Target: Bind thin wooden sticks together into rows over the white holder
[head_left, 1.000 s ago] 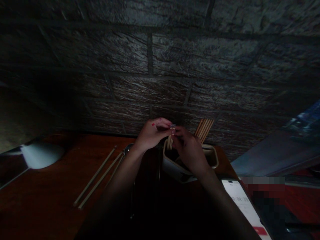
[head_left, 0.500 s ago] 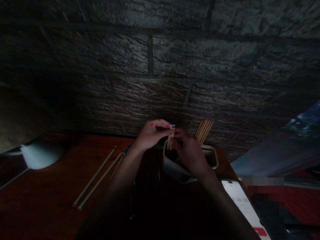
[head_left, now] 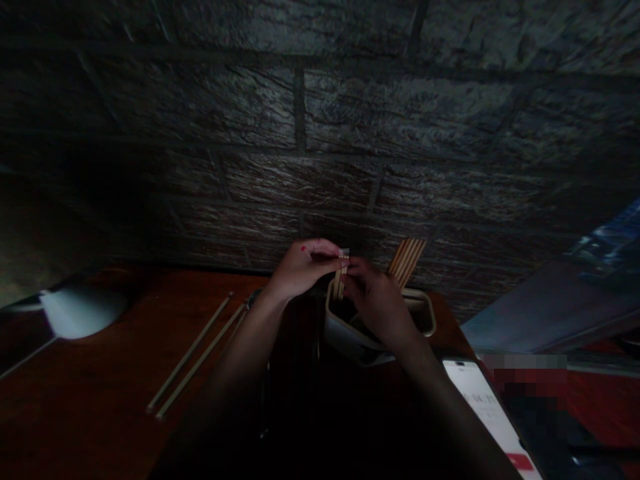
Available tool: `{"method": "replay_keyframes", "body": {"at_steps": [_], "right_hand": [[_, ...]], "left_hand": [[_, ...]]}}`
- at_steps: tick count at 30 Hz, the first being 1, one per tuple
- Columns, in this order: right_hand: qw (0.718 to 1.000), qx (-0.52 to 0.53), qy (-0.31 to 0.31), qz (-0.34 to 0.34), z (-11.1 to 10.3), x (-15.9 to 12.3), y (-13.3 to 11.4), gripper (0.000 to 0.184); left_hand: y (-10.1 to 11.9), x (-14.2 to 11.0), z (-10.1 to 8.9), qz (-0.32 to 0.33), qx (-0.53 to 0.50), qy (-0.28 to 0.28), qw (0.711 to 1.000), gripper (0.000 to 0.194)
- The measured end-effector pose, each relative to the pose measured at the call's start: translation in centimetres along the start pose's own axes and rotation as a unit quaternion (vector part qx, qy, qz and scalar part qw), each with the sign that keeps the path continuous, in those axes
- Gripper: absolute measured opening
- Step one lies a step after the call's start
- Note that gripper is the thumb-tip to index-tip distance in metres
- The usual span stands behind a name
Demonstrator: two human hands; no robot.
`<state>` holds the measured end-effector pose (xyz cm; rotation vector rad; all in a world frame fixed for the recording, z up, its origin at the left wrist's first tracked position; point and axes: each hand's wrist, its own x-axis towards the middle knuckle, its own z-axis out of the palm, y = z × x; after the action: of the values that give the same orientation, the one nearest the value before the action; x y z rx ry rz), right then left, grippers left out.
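Note:
My left hand (head_left: 300, 270) and my right hand (head_left: 377, 297) meet above an open, light-rimmed box (head_left: 345, 342). Between them stands a small bunch of chopsticks (head_left: 339, 285), upright, its lower part down inside the box. Fingers of both hands pinch it near the top, where a bit of clear plastic (head_left: 344, 253) shows. A second group of chopsticks (head_left: 409, 262) leans in the box beyond my right hand, tops toward the wall. The bottom of the box is too dark to make out.
A rough brick wall (head_left: 340, 113) rises right behind the wooden table (head_left: 95, 387). Two long thin sticks (head_left: 193, 350) lie at left, near a pale cone-shaped object (head_left: 83, 312). A lit phone (head_left: 487, 413) lies at right by my forearm.
Both hands keep nearly the same place and grip on the chopsticks. The view has shifted very slightly, and the digits on the phone have changed.

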<state>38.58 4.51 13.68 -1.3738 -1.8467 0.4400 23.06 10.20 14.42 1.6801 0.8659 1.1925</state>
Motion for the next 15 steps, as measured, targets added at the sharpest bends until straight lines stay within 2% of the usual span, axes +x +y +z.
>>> {"method": "replay_keyframes", "body": {"at_steps": [7, 15], "right_hand": [[1.000, -0.007, -0.006, -0.004, -0.16, -0.02, -0.07, 0.021], [1.000, -0.011, 0.013, -0.015, -0.26, -0.09, -0.28, 0.030]], "left_hand": [[0.36, -0.13, -0.18, -0.014, 0.016, -0.020, 1.000, 0.017], [0.52, -0.16, -0.51, -0.012, 0.022, -0.041, 0.999, 0.018]]}}
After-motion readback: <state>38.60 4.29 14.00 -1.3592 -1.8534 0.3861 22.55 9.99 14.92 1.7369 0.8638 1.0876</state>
